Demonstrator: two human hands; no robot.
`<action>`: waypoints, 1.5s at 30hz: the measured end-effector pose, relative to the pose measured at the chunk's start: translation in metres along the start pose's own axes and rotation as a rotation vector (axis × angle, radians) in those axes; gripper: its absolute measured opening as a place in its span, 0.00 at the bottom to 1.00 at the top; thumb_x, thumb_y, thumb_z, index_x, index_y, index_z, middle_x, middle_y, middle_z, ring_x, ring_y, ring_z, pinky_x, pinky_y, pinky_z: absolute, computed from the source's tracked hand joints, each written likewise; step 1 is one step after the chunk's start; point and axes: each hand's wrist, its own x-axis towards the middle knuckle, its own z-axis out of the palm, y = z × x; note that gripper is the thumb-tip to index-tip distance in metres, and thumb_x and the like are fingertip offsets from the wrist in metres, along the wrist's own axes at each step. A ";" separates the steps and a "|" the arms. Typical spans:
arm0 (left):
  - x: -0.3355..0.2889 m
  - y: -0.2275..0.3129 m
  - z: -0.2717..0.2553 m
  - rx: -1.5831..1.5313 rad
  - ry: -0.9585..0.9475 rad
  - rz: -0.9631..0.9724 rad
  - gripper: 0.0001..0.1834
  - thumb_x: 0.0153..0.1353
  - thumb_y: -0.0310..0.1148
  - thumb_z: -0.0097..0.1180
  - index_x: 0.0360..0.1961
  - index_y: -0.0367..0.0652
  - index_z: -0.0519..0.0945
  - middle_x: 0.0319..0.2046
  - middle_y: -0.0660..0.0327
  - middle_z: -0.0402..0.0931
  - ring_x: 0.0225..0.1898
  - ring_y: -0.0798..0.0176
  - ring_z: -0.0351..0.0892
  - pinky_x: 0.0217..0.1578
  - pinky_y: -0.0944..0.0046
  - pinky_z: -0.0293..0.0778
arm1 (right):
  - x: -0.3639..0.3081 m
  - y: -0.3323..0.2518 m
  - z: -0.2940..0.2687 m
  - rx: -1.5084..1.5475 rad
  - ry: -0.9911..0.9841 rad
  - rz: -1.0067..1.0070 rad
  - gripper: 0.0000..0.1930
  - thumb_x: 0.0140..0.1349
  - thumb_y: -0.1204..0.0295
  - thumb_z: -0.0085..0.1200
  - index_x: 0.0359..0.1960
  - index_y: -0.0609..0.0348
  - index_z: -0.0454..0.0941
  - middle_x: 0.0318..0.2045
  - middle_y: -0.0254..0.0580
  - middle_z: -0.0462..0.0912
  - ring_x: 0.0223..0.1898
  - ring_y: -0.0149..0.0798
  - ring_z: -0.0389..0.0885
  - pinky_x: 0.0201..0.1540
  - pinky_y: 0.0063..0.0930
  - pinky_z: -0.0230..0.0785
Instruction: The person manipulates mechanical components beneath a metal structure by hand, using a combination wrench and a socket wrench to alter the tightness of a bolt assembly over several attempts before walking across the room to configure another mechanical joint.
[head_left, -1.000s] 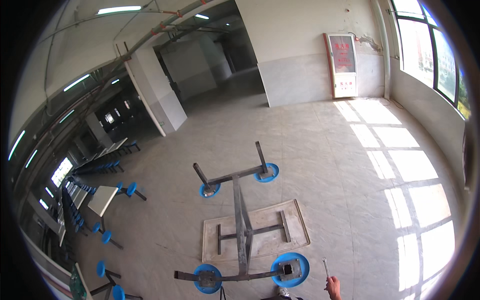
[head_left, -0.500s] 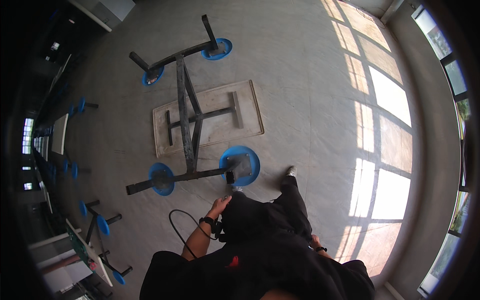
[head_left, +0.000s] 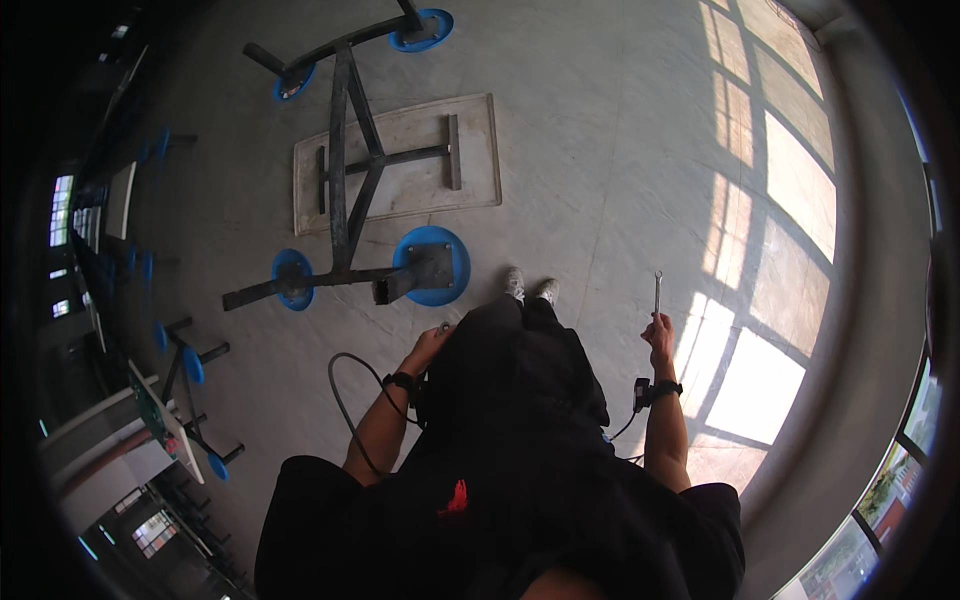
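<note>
My right hand [head_left: 660, 340] is held out to the right, its fingers wrapped round a metal wrench [head_left: 658, 288] whose ring end points away from me. Beside my left thigh, my left hand [head_left: 430, 346] is closed; a small shiny bit shows at its fingertips, too small to name. Ahead on the left, an overturned dining table with joined stools lies on the floor. Its dark metal frame [head_left: 340, 165] rises over the pale tabletop [head_left: 420, 195]. Of its round blue seats, the nearest [head_left: 455, 265] lies just beyond my left hand.
Black cables hang by both wrists, including a looped cable [head_left: 335, 385] at the left. Further tables with blue stools [head_left: 193, 365] stand along the left side. Window light falls on the grey floor [head_left: 590, 150] at right, beside a wall [head_left: 885, 250].
My right hand has swung up and outward, bringing the wrench into view. My feet have come together. The overturned table sits higher and slightly further left in the picture.
</note>
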 end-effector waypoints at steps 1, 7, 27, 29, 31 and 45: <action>0.003 0.010 0.005 0.073 0.041 0.110 0.29 0.62 0.57 0.48 0.40 0.37 0.78 0.31 0.61 0.77 0.33 0.67 0.76 0.35 0.67 0.70 | 0.005 0.002 0.002 -0.013 -0.009 -0.001 0.13 0.66 0.64 0.45 0.42 0.62 0.69 0.17 0.34 0.70 0.18 0.28 0.69 0.23 0.24 0.66; 0.025 0.014 0.020 -0.134 0.216 -0.043 0.29 0.60 0.59 0.48 0.28 0.40 0.77 0.16 0.65 0.68 0.17 0.69 0.66 0.18 0.66 0.58 | -0.010 0.039 0.014 -0.086 -0.261 0.301 0.13 0.65 0.62 0.46 0.43 0.60 0.67 0.27 0.41 0.78 0.22 0.32 0.74 0.26 0.25 0.69; 0.141 0.117 0.014 -0.526 0.193 -0.059 0.27 0.62 0.57 0.46 0.29 0.40 0.73 0.12 0.67 0.61 0.12 0.71 0.58 0.12 0.66 0.52 | 0.120 -0.231 0.121 -0.728 -0.245 -0.034 0.14 0.63 0.62 0.46 0.34 0.63 0.73 0.16 0.33 0.68 0.16 0.28 0.68 0.19 0.26 0.68; 0.154 0.136 0.005 -0.601 0.304 0.008 0.27 0.62 0.57 0.46 0.29 0.40 0.73 0.12 0.68 0.60 0.11 0.71 0.59 0.12 0.66 0.54 | 0.134 -0.258 0.148 -0.790 -0.291 -0.107 0.14 0.63 0.62 0.46 0.34 0.62 0.73 0.15 0.32 0.68 0.15 0.27 0.68 0.17 0.24 0.68; 0.164 0.159 0.001 -0.674 0.341 -0.001 0.27 0.63 0.58 0.44 0.30 0.41 0.71 0.11 0.69 0.57 0.10 0.71 0.56 0.12 0.66 0.52 | 0.156 -0.273 0.160 -0.893 -0.354 -0.144 0.14 0.63 0.62 0.47 0.34 0.63 0.73 0.14 0.32 0.69 0.13 0.27 0.68 0.16 0.25 0.67; 0.101 0.138 0.190 -1.352 0.633 -0.600 0.32 0.60 0.65 0.41 0.34 0.43 0.72 0.13 0.72 0.54 0.10 0.73 0.50 0.11 0.70 0.50 | 0.388 -0.370 0.281 -1.303 -0.693 0.012 0.16 0.63 0.57 0.47 0.29 0.58 0.73 0.16 0.35 0.69 0.14 0.30 0.68 0.18 0.31 0.69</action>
